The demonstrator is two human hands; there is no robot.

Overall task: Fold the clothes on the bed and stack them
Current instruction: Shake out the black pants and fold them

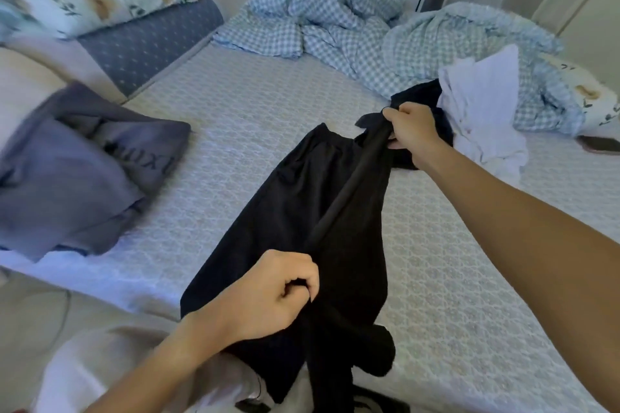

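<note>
The black trousers stretch near-to-far above the bed: left hand fingers pinch the near end, right hand fingers clench the far end by the white garment

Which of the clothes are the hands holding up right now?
The black garment. The left hand and right hand grip it, stretching it between them, while the grey garment and white clothes lie untouched on the bed.
</note>
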